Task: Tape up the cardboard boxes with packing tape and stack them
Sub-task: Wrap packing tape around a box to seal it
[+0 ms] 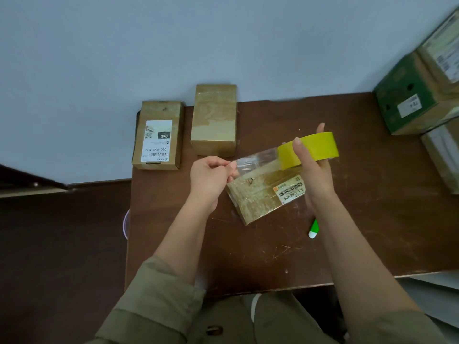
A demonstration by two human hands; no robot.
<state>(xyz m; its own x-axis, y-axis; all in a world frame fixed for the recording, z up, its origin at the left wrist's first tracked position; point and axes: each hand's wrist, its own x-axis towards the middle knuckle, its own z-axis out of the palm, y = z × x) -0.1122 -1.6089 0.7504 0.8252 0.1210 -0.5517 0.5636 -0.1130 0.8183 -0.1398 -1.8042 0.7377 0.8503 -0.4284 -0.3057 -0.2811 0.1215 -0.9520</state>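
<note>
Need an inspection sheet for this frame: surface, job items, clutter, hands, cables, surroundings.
Surface: brown wooden table, scratched.
Job's things: labelled box lying under the hands; yellow tape roll with clear tape strip pulled out; two boxes at the far edge, labelled far box and plain far box, apart, unstacked.
Clutter: green-and-white marker beside the labelled box.
Grippers: left hand pinches the strip's end; right hand holds the roll.
Cables: nothing seen.
Surroundings: pale wall; stacked cartons on the right.
</note>
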